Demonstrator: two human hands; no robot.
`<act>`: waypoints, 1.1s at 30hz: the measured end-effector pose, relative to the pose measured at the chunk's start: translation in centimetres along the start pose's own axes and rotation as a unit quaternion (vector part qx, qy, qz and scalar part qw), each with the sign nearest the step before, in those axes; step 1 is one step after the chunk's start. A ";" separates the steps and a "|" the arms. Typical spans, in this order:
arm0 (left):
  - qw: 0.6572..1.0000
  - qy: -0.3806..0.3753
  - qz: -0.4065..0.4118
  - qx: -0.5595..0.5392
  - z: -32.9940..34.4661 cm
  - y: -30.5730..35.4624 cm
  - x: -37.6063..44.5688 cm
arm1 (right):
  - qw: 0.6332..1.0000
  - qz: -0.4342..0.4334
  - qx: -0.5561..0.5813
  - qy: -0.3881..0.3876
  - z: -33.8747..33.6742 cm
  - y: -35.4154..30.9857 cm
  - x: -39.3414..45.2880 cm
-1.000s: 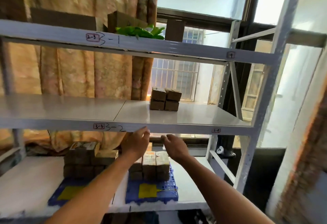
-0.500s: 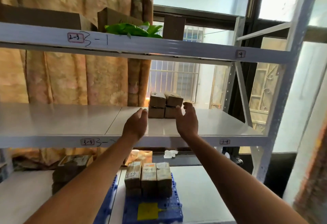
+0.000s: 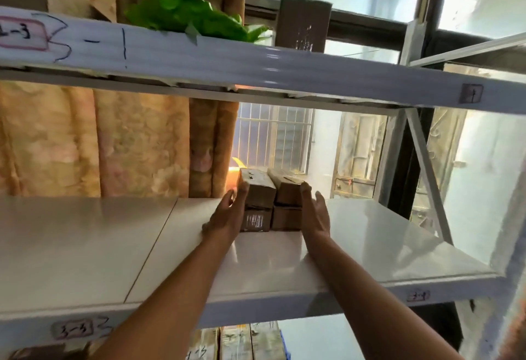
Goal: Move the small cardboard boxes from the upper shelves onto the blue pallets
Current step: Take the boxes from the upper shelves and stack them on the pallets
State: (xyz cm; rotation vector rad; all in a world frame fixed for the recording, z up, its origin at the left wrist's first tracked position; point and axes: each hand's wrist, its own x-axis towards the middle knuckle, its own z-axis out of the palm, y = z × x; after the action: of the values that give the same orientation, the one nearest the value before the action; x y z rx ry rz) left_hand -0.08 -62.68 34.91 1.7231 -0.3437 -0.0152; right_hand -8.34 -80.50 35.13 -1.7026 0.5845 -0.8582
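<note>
Your left hand (image 3: 227, 214) and right hand (image 3: 314, 213) flank the four small cardboard boxes (image 3: 270, 203) that sit two-over-two on the middle shelf (image 3: 370, 240), well back from its front edge and near the window. Your fingers are straight and held loosely together, palms turned inward: the left ones lie against the stack's left face, the right ones touch or nearly touch its right face, and neither hand curls round anything yet. The main risk, as I judge it, is a squeeze that catches only the top pair: your fingertips reach high on the stack, so the lower boxes could stay behind or slide out and drop off the shelf as you draw back. The top two boxes also look slightly skewed on the ones beneath, so uneven pressure could twist them apart at the middle seam. Each box seems to run its long axis away from you toward the window, short end faces pointing at you, the lower left one showing a printed label. Below, a blue pallet (image 3: 284, 354) with boxes already on it peeks out.
</note>
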 end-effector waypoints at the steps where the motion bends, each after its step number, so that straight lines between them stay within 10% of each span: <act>1: 1.000 -0.013 -0.007 -0.001 0.2 -0.1 0.7 | 1.000 -0.005 0.001 -0.004 0.2 0.0 0.3; 15: 0.990 0.075 0.094 -0.069 -0.4 1.9 -4.3 | 0.987 -0.055 0.149 -0.016 -2.0 -2.4 -5.0; 33: 0.976 0.051 0.195 -0.080 -4.2 -0.9 -35.6 | 0.972 -0.026 0.166 -0.167 -18.5 1.1 -27.7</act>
State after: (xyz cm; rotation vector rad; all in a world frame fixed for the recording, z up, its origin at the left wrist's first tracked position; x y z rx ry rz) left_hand -32.98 -50.16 28.29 1.4667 -0.5831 0.3219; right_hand -39.97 -71.25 29.91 -1.5130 0.1569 -0.6443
